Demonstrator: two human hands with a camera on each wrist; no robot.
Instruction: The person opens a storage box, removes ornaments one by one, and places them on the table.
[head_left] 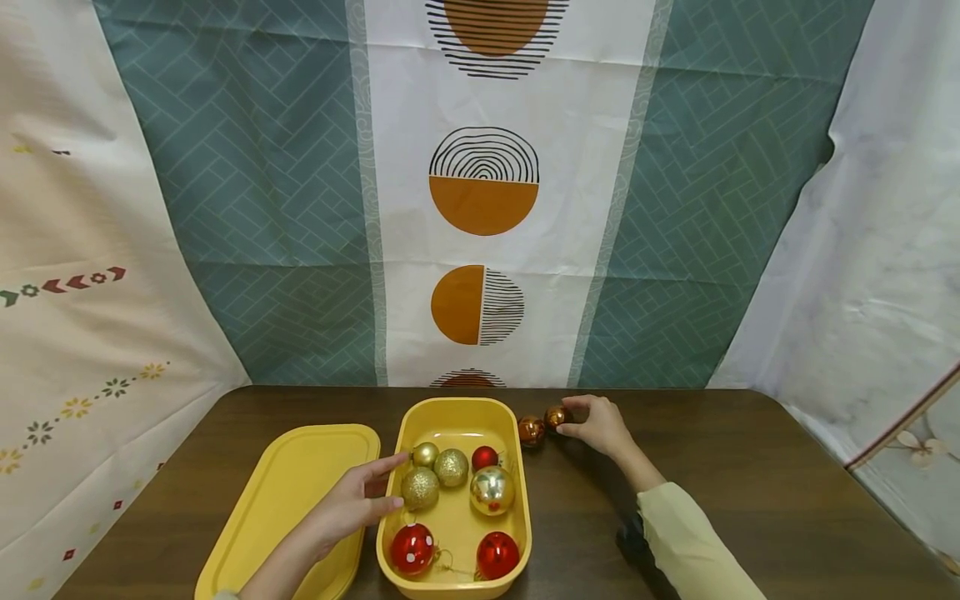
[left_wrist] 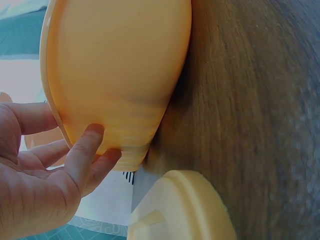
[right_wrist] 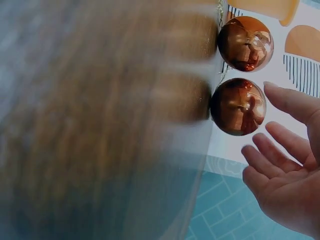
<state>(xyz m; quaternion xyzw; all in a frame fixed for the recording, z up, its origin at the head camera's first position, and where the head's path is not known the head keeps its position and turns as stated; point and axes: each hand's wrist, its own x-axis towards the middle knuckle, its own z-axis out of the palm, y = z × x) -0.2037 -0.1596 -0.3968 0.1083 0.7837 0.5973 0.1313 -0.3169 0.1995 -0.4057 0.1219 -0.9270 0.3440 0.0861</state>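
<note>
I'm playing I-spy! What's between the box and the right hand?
Two brown balls, side by side. The head view shows them.

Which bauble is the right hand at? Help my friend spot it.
Find the rectangular yellow plastic tub on the dark brown wooden table. Beyond its right wall sit two shiny copper-coloured round baubles. It's the outer bauble, farther from the tub and nearest the right hand.

No text, label, brand or number can be read in any view. Only wordless marks are borne by the hanging cloth (head_left: 483, 250) (circles (head_left: 483, 200) and black lines (head_left: 483, 154)) and by the cream cloth (head_left: 97, 333) at left, where chevrons (head_left: 77, 282) and flowers (head_left: 77, 407) are printed.
</note>
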